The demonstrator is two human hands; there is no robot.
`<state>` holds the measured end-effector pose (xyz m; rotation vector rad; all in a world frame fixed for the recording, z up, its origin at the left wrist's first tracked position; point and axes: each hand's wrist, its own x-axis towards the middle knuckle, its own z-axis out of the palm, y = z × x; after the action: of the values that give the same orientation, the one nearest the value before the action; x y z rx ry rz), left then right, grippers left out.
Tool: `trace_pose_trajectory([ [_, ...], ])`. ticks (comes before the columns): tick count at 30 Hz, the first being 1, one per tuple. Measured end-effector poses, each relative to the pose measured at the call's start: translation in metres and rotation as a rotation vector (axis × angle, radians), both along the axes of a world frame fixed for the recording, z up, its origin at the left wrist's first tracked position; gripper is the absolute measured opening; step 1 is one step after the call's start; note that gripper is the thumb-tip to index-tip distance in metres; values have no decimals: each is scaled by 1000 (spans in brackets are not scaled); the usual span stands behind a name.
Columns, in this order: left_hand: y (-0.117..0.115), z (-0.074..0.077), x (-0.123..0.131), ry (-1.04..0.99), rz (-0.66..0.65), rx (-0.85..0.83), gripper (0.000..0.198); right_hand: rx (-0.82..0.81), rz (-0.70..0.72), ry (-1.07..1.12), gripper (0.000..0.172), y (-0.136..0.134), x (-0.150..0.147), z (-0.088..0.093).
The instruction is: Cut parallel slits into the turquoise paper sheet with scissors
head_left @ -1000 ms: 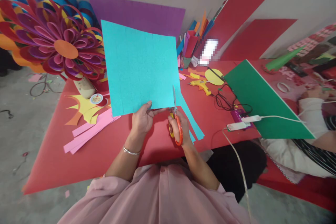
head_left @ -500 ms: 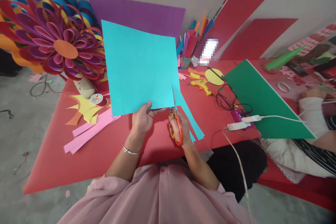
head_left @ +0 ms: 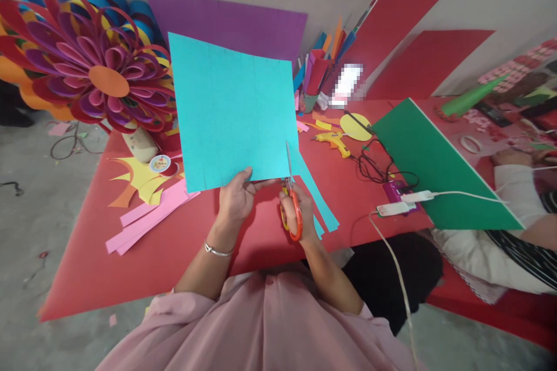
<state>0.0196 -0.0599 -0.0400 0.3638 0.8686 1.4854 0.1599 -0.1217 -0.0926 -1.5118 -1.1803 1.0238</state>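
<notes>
A turquoise sheet of paper (head_left: 235,116) is raised above the table, its lower edge pinched in my left hand (head_left: 237,197), thumb in front and fingers behind. My right hand (head_left: 300,206) grips a pair of scissors (head_left: 297,214) with orange and yellow handles. Their blades point away from me at the sheet's lower right corner, one blade showing in front of the paper along the right edge. Cut turquoise strips (head_left: 319,200) lie on the table just right of the scissors.
Pink strips (head_left: 148,214) and yellow scraps (head_left: 141,177) lie left on the red table (head_left: 174,264). A paper flower (head_left: 108,81) stands behind them. To the right are a yellow glue gun (head_left: 333,142), tangled cables, a power strip (head_left: 395,191), a green board (head_left: 439,174) and another person's arm (head_left: 517,185).
The sheet, scissors and both my hands stay almost exactly where they were. At the far right the other person's hand and arm have shifted slightly.
</notes>
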Motion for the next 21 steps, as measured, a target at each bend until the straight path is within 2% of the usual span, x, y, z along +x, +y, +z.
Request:
trace_pose_trajectory([
  [2,0,-1,-1,-4,7,1,48,-5,-23,-16,42,1,0,3],
  [7,2,-7,-1,9,20,-9,46,17,-10,-33,72,1,2,12],
  [10,3,-9,2,39,61,-36,47,68,-7,-121,75,-2,4,13],
  [13,3,-3,-5,92,115,-37,46,101,-24,-199,76,-5,10,11],
  [15,2,5,-20,111,114,2,42,120,-36,-239,78,-7,17,9],
  [17,4,15,-44,100,55,93,44,138,-36,-296,79,-9,25,8],
  [21,20,28,-90,235,-155,83,87,166,7,-379,75,-13,38,4],
])
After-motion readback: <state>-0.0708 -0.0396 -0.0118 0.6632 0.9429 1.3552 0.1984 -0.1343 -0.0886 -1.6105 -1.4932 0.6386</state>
